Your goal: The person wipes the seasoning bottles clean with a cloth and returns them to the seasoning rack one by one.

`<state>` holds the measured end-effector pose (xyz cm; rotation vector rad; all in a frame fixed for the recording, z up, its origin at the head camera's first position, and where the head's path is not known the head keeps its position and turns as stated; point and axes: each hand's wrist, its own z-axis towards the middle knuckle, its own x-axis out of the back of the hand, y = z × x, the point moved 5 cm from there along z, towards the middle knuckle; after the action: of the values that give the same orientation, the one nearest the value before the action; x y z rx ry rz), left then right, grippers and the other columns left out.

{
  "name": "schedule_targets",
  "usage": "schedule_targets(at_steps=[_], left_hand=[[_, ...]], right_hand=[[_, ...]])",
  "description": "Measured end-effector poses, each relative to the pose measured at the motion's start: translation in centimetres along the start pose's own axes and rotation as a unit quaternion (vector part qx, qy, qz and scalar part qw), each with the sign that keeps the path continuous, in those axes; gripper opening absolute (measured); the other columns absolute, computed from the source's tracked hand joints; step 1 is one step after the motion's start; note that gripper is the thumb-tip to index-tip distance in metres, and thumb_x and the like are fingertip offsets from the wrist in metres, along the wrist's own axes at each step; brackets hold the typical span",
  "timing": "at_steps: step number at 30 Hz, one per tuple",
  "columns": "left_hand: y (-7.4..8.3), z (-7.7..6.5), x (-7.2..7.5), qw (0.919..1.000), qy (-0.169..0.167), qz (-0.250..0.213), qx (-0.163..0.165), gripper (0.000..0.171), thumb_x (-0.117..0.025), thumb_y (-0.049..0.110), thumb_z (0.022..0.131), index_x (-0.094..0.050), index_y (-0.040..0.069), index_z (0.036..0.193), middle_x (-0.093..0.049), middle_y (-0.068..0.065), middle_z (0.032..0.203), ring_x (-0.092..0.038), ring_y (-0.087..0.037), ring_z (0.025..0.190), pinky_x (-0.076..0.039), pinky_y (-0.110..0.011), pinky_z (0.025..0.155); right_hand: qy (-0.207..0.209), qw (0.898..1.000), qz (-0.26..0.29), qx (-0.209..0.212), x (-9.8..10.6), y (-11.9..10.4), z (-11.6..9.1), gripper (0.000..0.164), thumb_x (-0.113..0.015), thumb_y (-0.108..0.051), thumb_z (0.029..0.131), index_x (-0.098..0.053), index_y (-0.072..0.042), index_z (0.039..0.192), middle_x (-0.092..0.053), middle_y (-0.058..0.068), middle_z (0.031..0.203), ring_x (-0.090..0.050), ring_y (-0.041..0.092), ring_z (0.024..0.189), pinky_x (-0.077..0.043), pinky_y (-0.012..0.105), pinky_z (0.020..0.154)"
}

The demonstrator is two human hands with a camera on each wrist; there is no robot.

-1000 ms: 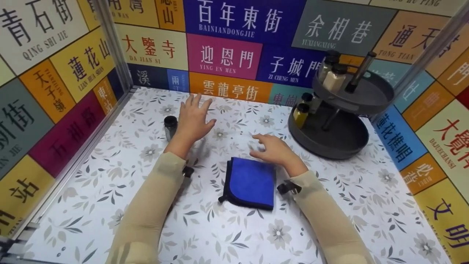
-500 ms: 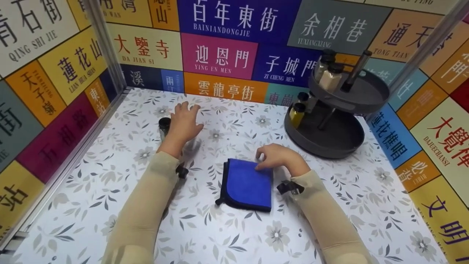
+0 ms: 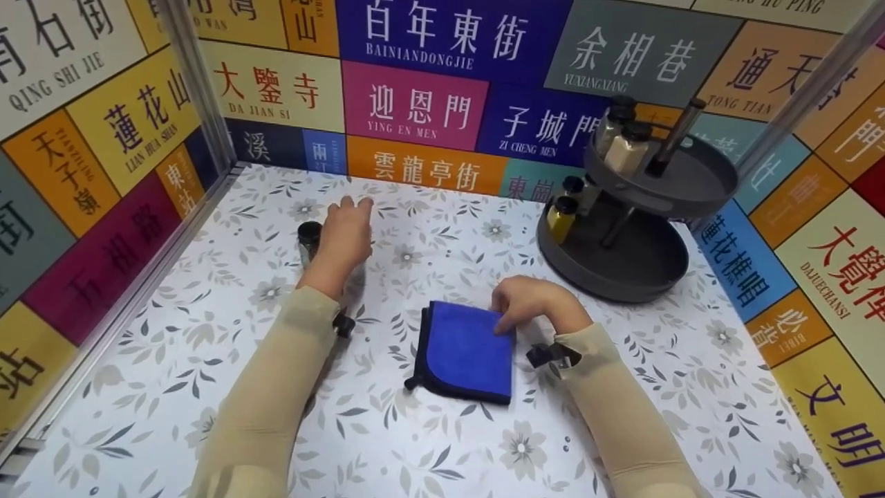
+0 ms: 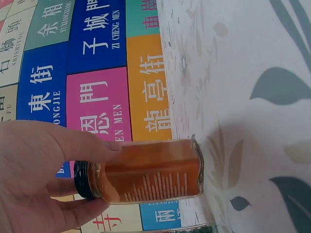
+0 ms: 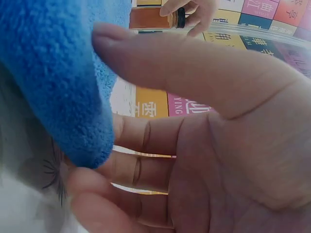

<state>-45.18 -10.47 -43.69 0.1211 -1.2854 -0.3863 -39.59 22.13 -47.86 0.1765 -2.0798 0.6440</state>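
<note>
My left hand point(image 3: 348, 238) is at the back left of the table. In the left wrist view its thumb and fingers grip a glass spice jar point(image 4: 150, 172) with orange-brown contents and a black lid. The head view hides this jar behind the hand. Just left of the hand stands another black-lidded jar point(image 3: 309, 238). A folded blue cloth point(image 3: 467, 356) with black edging lies mid-table. My right hand point(image 3: 532, 304) pinches its far right corner, thumb on top and fingers around the edge; the right wrist view shows the fluffy cloth point(image 5: 58, 73) between them.
At the back right stands a dark two-tier round rack point(image 3: 615, 270). Jars stand on both tiers, among them a yellow one point(image 3: 561, 220) below and a pale one point(image 3: 628, 153) above. Sign-printed walls point(image 3: 415, 104) enclose the floral tabletop point(image 3: 373, 429).
My left hand has come down beside the standing jar and its fingers have closed on a jar. My right hand has moved onto the cloth's corner, its fingers curling in.
</note>
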Motion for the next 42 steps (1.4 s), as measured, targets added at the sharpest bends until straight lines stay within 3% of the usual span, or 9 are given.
schedule_targets(at_steps=[6,12,19,24,27,30,33,38,42], left_hand=[[0.2,-0.3,-0.1,0.9997,0.018,0.001,0.015,0.031,-0.061,0.009,0.101,-0.059,0.000,0.130,-0.063,-0.033,0.118,-0.062,-0.053,0.105,-0.055,-0.062,0.090],[0.5,-0.4,-1.5,0.9983,0.015,-0.043,0.037,0.036,-0.062,0.008,0.099,-0.058,0.001,0.135,-0.055,-0.033,0.127,-0.062,-0.053,0.108,-0.056,-0.062,0.091],[0.0,0.0,-2.7,0.9900,0.028,-0.124,0.061,0.063,-0.067,0.013,0.096,-0.043,-0.003,0.152,-0.060,-0.037,0.127,-0.062,-0.057,0.115,-0.051,-0.062,0.104],[-0.5,0.0,-3.5,0.9847,0.050,-0.155,0.063,0.073,-0.070,0.014,0.091,-0.040,-0.007,0.154,-0.067,-0.036,0.124,-0.066,-0.053,0.115,-0.052,-0.060,0.104],[-0.6,-0.1,-3.7,0.9797,0.066,-0.173,0.076,0.062,-0.071,0.017,0.088,-0.052,-0.008,0.142,-0.070,-0.034,0.120,-0.067,-0.053,0.113,-0.052,-0.059,0.103],[-0.2,-0.2,-3.0,0.9734,0.077,-0.198,0.086,0.042,-0.075,0.019,0.083,-0.065,-0.004,0.117,-0.073,-0.028,0.108,-0.069,-0.049,0.104,-0.054,-0.058,0.096],[0.6,-0.3,-1.5,0.9647,0.083,-0.234,0.087,0.030,-0.079,0.021,0.080,-0.069,0.004,0.103,-0.075,-0.019,0.102,-0.069,-0.040,0.098,-0.055,-0.053,0.094],[3.1,-1.2,1.2,0.9426,0.076,-0.319,0.064,0.042,-0.084,0.014,0.072,-0.073,0.010,0.112,-0.077,-0.010,0.107,-0.066,-0.027,0.100,-0.054,-0.044,0.094],[5.8,-2.2,2.5,0.9167,0.052,-0.394,0.040,0.053,-0.087,0.008,0.071,-0.073,0.006,0.122,-0.077,-0.013,0.112,-0.068,-0.024,0.102,-0.055,-0.040,0.096]], right_hand=[[-0.011,0.999,-0.011,0.030,-0.1,-0.5,0.0,0.022,-0.088,-0.028,0.079,-0.074,-0.011,0.081,-0.060,-0.008,0.067,-0.054,0.009,0.060,-0.044,0.025,0.058],[0.001,0.990,0.116,0.079,0.5,-0.7,-0.1,0.016,-0.082,-0.019,0.087,-0.071,-0.008,0.090,-0.065,-0.004,0.076,-0.063,0.011,0.060,-0.059,0.035,0.061],[0.025,0.933,0.326,0.153,2.3,-1.0,-1.1,0.016,-0.077,-0.004,0.089,-0.070,0.004,0.102,-0.073,-0.003,0.086,-0.067,0.010,0.074,-0.061,0.027,0.066],[0.076,0.905,0.401,0.124,3.3,-0.6,-1.6,0.013,-0.077,-0.001,0.090,-0.075,-0.012,0.096,-0.075,-0.004,0.083,-0.069,0.010,0.073,-0.063,0.027,0.069],[0.122,0.887,0.434,0.095,3.9,-0.3,-2.1,0.014,-0.076,0.001,0.090,-0.076,-0.013,0.093,-0.075,-0.003,0.082,-0.069,0.011,0.073,-0.064,0.029,0.070],[0.169,0.859,0.477,0.080,4.4,0.0,-2.4,0.016,-0.074,0.003,0.092,-0.075,-0.013,0.092,-0.076,-0.002,0.081,-0.071,0.011,0.074,-0.065,0.030,0.070],[0.217,0.818,0.526,0.082,4.9,0.0,-2.7,0.018,-0.071,0.005,0.094,-0.075,-0.013,0.092,-0.076,-0.001,0.082,-0.073,0.012,0.074,-0.065,0.031,0.071],[0.295,0.740,0.597,0.094,5.5,-0.3,-3.4,0.015,-0.068,0.005,0.098,-0.074,-0.009,0.095,-0.075,0.001,0.083,-0.072,0.012,0.074,-0.065,0.030,0.071],[0.348,0.694,0.622,0.098,5.8,-0.8,-4.0,0.014,-0.067,0.007,0.098,-0.072,-0.007,0.099,-0.074,0.003,0.086,-0.073,0.014,0.075,-0.065,0.029,0.072]])
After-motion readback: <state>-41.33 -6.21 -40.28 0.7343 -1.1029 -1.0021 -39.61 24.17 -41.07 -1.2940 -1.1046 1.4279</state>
